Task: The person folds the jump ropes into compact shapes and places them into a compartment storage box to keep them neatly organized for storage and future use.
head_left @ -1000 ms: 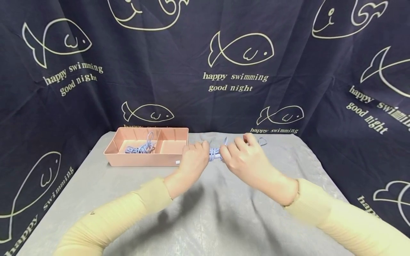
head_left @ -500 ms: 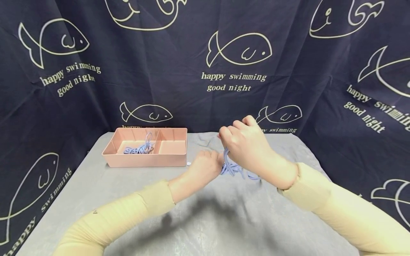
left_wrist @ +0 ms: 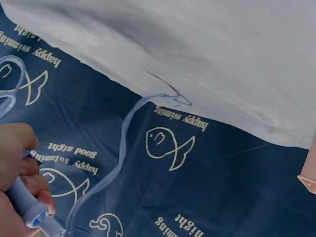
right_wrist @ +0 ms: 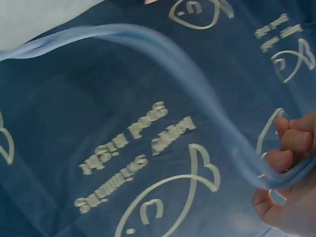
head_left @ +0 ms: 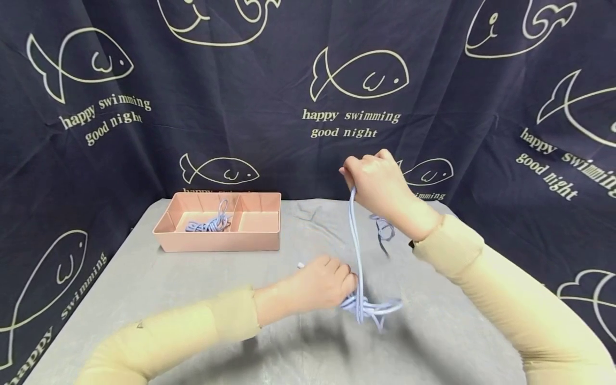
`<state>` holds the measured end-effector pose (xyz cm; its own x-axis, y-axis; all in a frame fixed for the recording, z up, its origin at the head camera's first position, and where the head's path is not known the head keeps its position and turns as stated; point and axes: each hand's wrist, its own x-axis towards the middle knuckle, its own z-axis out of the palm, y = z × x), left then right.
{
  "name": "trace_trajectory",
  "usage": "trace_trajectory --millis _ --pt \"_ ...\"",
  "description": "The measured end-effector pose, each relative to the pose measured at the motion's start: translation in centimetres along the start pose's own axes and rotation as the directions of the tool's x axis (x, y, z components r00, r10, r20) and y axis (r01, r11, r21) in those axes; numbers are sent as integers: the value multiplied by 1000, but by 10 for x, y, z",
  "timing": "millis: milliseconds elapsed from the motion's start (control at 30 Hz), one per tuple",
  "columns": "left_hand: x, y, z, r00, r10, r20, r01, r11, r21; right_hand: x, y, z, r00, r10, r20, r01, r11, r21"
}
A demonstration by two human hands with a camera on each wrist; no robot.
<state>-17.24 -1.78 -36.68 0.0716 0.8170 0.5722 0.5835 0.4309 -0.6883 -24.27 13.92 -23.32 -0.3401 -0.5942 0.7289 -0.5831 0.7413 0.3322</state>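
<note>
My left hand (head_left: 327,280) grips a loosely bundled light blue cable (head_left: 366,307) low over the table. From that fist juts the cable's thick cylindrical blue end (left_wrist: 29,202), with a paler tip. Higher and to the right, my right hand (head_left: 380,182) pinches a doubled length of cable (head_left: 356,235), which runs down to the bundle. In the right wrist view, the doubled cable (right_wrist: 197,94) bends in a wide curve into the fingers (right_wrist: 296,140). Blue loops with a dark thin tie (head_left: 385,232) lie behind, partly hidden by my right hand.
At the back left stands a pink box (head_left: 216,241) with two compartments. A coiled blue cable (head_left: 209,224) lies in its left compartment. Grey cloth (head_left: 269,342) covers the table, and dark fish-print curtains (head_left: 279,107) enclose its back and sides.
My right hand has risen, drawing a doubled length out of the bundle. My left hand has come down and slightly right with the rest of the cable, whose loops now hang looser.
</note>
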Motion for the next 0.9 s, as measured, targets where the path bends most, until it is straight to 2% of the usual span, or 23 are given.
trace_trajectory --millis 100,267,400,500,700,900 --pt "1 3 -5 999 -7 -54 6 999 -32 -4 13 10 1000 2 -13 -3 1000 -27" --pt "4 0 -15 999 -11 -42 9 999 -32 -17 32 31 1000 23 -18 -25 997 -78" --pt "8 -5 -22 997 -20 -77 18 1000 -25 -30 39 47 999 36 13 -35 995 -91" --pt "11 -10 -28 996 -34 -87 31 999 -43 -41 38 58 999 33 33 -31 996 -82" --pt "14 -20 -42 993 -97 -66 90 990 -111 -64 28 79 997 8 71 -5 999 -47" --pt "11 -26 -44 975 -196 -99 170 959 -225 -85 15 93 991 27 133 -26 1000 -9"
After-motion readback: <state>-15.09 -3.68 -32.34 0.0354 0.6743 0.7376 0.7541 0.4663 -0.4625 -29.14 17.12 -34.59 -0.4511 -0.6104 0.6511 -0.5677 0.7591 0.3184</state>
